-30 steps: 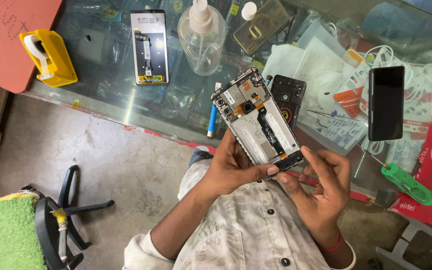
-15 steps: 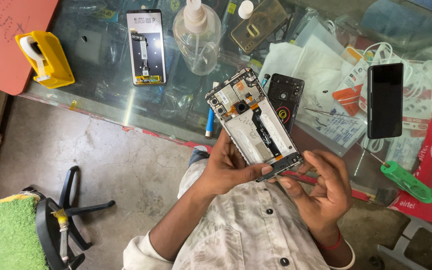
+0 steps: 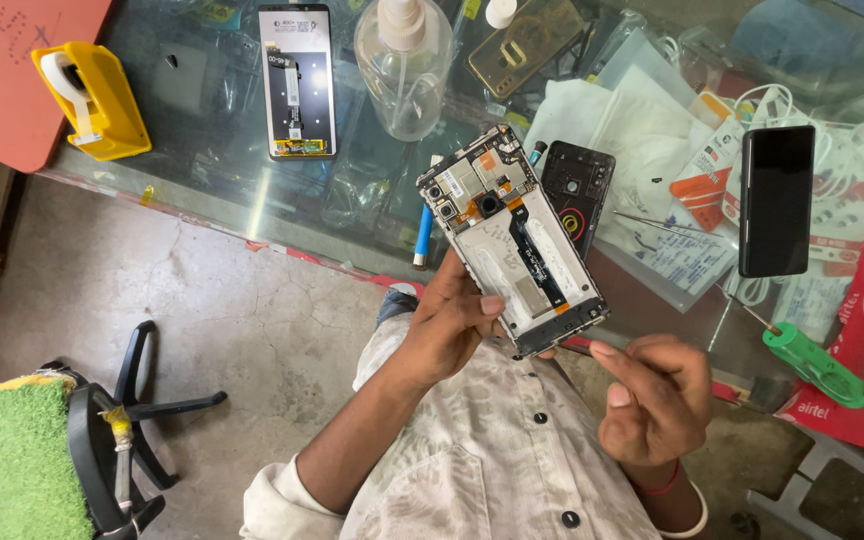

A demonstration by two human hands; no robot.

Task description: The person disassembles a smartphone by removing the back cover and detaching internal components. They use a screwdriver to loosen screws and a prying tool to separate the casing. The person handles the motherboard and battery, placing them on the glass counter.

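Being held tilted above the glass table (image 3: 202, 190), the opened phone (image 3: 517, 240) is being clamped at its lower edge by the left hand (image 3: 452, 320). A thin red tool (image 3: 577, 346) is being pinched by the right hand (image 3: 652, 400). Exposed ribbon cables could be torn by a slip.

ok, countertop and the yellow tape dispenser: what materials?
Countertop: looks like clear glass, glossy; items beneath show through and light reflects off it. Tape dispenser: likely moulded plastic, smooth, uniformly yellow, slight sheen. Neither is certain from the look alone.
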